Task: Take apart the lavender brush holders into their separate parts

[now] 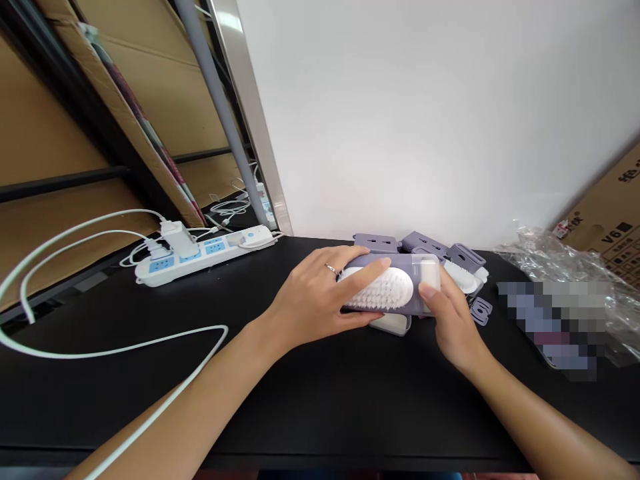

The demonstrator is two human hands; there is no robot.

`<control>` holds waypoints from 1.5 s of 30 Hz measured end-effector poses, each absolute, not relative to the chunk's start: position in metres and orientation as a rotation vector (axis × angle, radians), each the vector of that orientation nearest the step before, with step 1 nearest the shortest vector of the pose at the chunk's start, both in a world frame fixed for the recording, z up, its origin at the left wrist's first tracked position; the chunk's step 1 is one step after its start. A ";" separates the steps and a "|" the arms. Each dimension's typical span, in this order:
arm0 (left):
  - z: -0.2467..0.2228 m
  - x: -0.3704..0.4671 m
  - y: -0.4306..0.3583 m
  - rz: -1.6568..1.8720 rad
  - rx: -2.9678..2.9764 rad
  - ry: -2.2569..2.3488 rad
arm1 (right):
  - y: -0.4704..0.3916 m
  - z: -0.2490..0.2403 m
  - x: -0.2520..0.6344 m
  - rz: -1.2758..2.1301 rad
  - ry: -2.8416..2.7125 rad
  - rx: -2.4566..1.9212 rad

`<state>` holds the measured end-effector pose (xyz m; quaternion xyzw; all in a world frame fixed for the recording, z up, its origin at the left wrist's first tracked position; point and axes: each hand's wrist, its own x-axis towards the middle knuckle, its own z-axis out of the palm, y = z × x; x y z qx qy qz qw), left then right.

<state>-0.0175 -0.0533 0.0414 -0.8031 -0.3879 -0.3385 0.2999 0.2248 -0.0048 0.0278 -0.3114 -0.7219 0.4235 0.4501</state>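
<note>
A purple and white brush (387, 291) with short white bristles is held level above the black table (320, 400). My left hand (333, 293) wraps round its left part, with fingers over the bristle side and a ring on one finger. At the brush's right end, my right hand (453, 313) grips the pale, see-through section, thumb on top. Just under the brush lies a small clear-and-white piece (393, 324), partly hidden. Behind the hands are purple holders (375, 242), another white-bristled brush (461, 277) and a small purple piece (481, 311).
A white power strip (210, 253) with plugs and looping white cables (125, 348) occupies the left, one cable crossing my left forearm. Crumpled clear plastic (565, 257), a blurred flat item (550, 333) and a cardboard box (607, 227) are at the right. A white wall stands behind.
</note>
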 end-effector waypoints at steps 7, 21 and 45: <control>0.045 -0.029 -0.047 -0.875 -2.132 -0.945 | 0.001 0.032 0.227 1.015 -1.874 -0.759; 0.050 -0.073 -0.037 -0.958 -1.978 -1.360 | 0.012 0.026 0.235 0.831 -1.582 -0.893; 0.042 -0.069 -0.036 -1.175 -1.781 -1.286 | -0.032 0.031 0.219 0.586 -2.597 -0.416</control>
